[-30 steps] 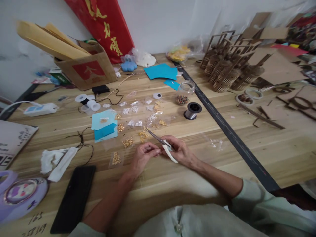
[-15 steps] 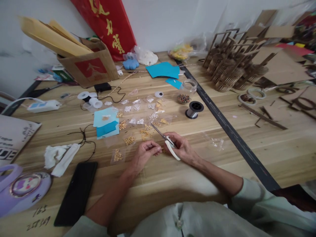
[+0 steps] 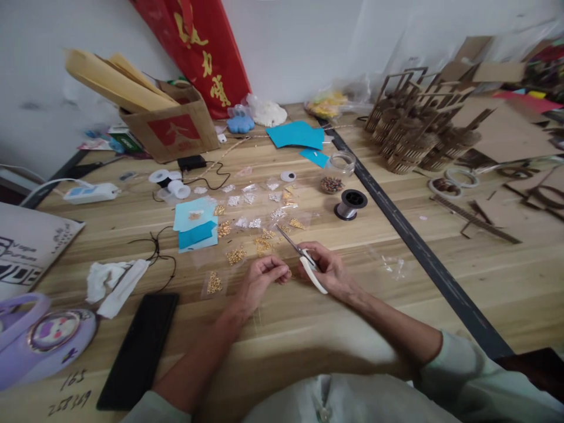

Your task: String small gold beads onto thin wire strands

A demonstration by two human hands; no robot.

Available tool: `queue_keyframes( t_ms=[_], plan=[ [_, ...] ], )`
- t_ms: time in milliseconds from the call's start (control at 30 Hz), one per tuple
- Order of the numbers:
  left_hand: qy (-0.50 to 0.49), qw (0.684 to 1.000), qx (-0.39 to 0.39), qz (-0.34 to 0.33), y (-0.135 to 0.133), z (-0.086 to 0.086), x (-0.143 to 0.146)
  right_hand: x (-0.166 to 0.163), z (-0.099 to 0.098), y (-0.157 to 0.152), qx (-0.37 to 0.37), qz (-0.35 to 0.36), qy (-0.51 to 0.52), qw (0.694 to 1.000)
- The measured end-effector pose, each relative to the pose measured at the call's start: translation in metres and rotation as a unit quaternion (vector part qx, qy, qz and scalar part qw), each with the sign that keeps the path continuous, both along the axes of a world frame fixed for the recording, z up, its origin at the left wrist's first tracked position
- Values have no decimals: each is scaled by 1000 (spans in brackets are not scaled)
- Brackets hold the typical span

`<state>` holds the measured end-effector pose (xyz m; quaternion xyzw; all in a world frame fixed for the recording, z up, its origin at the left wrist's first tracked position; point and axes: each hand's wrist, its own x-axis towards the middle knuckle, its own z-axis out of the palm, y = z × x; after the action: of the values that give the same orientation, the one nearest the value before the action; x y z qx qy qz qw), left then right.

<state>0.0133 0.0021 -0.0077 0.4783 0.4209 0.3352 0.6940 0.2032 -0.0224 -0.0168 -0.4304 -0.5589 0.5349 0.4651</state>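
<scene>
"Progress?"
"Apparently partway: gold beads (image 3: 236, 255) are lying heaped beside the left hand (image 3: 265, 278); nothing finished is showing."
"Grip?"
"The right hand (image 3: 328, 269) is clamping around scissors (image 3: 314, 276); the left's fingertips are pinching together, contents unclear."

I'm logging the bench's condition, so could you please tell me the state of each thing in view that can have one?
White-handled scissors: gripped in right hand, blade opening unclear
Left hand: pinched together
Black phone: lying flat, unlit
Clear jar: partly filled with beads
Wire spool: standing on end, wound
Brown container: open-topped, envelopes sticking out
</scene>
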Motion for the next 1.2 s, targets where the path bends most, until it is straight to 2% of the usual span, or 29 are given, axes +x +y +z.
queue_keyframes(
  t_ms=[200, 367, 567, 833, 1200],
  plan=[
    [-47, 998, -31, 14, 0, 0, -1, -4, -2, 0, -29, 3, 71, 997],
    [-38, 999, -30, 4, 1, 0, 1, -7, -3, 0, -49, 21, 115, 992],
    [-4, 1000, -2, -13, 1, 0, 3, -8, -2, -3, -39, 24, 99, 994],
    [44, 999, 5, -5, -1, 9, 5, -5, -4, -4, -36, 27, 78, 996],
    [52, 998, 26, -11, -2, 12, 6, -7, 5, -4, -56, 22, 107, 992]
  ],
)
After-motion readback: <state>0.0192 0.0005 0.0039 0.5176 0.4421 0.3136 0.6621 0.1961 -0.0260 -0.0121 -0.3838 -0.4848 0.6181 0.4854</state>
